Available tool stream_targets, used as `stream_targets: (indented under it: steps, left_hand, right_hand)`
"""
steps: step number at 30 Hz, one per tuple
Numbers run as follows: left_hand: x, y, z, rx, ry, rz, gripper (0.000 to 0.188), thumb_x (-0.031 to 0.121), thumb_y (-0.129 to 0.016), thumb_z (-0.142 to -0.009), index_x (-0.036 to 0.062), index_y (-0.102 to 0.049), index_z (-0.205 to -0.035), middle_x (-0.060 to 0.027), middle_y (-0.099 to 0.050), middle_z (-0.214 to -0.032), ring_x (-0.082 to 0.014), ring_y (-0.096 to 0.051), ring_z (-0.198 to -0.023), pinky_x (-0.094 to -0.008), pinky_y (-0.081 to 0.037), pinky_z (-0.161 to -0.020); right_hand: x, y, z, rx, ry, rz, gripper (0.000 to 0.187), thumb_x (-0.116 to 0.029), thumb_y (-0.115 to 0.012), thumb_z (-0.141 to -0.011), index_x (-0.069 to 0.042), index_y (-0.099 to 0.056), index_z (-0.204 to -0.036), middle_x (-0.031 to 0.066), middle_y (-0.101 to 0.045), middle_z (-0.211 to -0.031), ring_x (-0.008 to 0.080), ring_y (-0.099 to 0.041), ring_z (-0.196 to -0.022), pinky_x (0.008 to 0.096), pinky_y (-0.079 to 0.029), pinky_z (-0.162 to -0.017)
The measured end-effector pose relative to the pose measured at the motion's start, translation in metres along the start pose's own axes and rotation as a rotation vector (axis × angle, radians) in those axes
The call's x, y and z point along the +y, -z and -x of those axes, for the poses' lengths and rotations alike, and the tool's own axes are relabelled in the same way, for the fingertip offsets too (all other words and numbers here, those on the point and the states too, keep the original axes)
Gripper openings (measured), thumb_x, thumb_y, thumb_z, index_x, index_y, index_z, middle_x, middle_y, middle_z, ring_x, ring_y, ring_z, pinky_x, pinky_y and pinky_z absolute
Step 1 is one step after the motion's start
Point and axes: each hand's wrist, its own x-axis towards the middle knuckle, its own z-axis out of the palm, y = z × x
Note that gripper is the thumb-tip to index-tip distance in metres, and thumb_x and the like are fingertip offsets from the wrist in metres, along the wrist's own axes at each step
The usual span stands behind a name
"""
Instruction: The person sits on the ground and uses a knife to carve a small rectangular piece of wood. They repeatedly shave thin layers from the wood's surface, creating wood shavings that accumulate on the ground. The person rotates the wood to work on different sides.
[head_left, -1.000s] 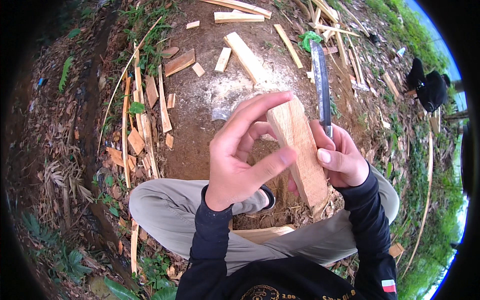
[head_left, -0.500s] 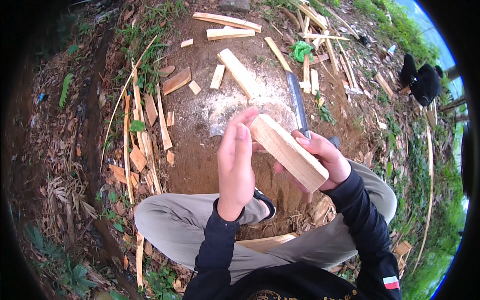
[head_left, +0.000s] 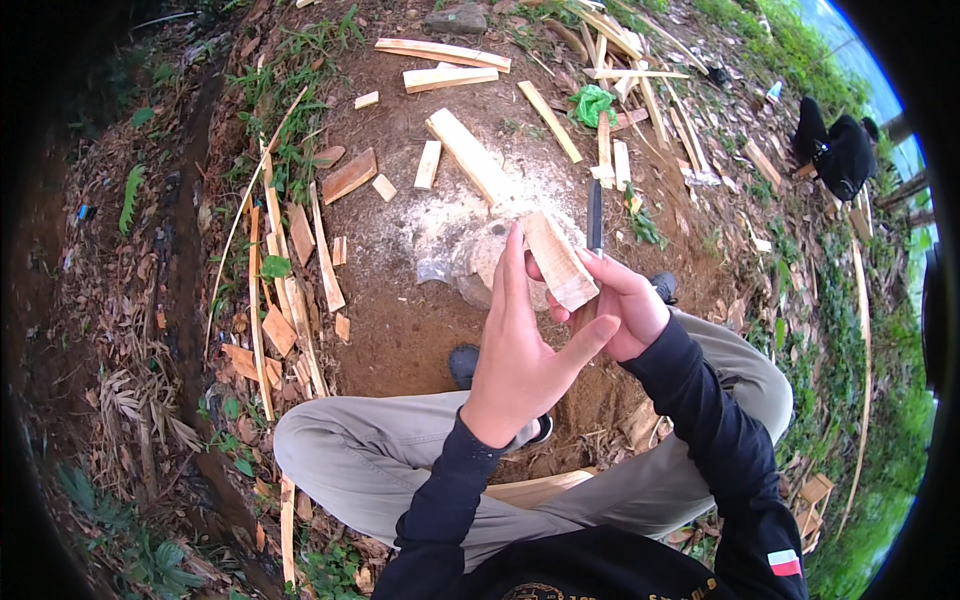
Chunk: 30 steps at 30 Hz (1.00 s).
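In front of me a short, pale block of wood is held up at a tilt between my hands. My right hand is closed, its thumb against the block's right edge. The dark blade of a machete sticks out beyond those same fingers, seen almost edge-on; its handle is hidden. Along the block's left side my left hand has its fingers stretched and its thumb spread apart below the block, touching the wood. Beneath them is a round wooden stump, partly covered by my hands, with pale sawdust around it.
A thick wood piece lies beyond the stump, with offcuts around it. Long strips line the left side. More sticks are heaped at the far right by a green plastic bag. My bent legs frame the near ground.
The block has turned more upright and moved slightly away from me. The blade has swung with my right hand and now shows narrower and shorter. My left thumb has spread out to the right.
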Motion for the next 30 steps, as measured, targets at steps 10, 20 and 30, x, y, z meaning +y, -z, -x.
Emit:
stream_targets:
  steps: [10, 20, 30]
  left_hand:
    - [0.007, 0.007, -0.004, 0.173, -0.034, 0.019, 0.062, 0.018, -0.076, -0.085, -0.0046, -0.048, -0.135, -0.0201, -0.059, -0.127, -0.0277, -0.060, -0.117, -0.0380, -0.046, -0.100]
    - [0.008, 0.027, -0.010, 0.253, -0.287, -0.255, 0.033, 0.007, -0.077, -0.080, 0.0044, -0.068, -0.111, -0.0155, -0.062, -0.121, -0.0287, -0.062, -0.112, -0.0376, -0.051, -0.093]
    - [-0.005, 0.031, -0.009, 0.305, -0.505, -0.494, 0.027, 0.005, -0.079, -0.074, 0.0102, -0.074, -0.100, -0.0039, -0.067, -0.106, -0.0253, -0.064, -0.101, -0.0386, -0.050, -0.084]
  right_hand:
    - [0.009, 0.002, -0.001, 0.029, 0.074, -0.002, 0.030, -0.014, -0.053, -0.100, -0.003, -0.052, -0.128, 0.0096, -0.063, -0.116, 0.0200, -0.064, -0.105, 0.0377, -0.056, -0.084]
    - [0.005, -0.017, 0.007, 0.166, 0.378, 0.145, 0.037, 0.005, -0.066, -0.088, -0.013, -0.036, -0.077, 0.0127, -0.066, -0.088, 0.0326, -0.072, -0.089, 0.0429, -0.063, -0.072]
    - [0.005, -0.017, 0.009, 0.226, 0.431, 0.254, 0.034, 0.006, -0.068, -0.085, -0.011, -0.039, -0.078, 0.0193, -0.069, -0.093, 0.0308, -0.073, -0.084, 0.0403, -0.063, -0.072]
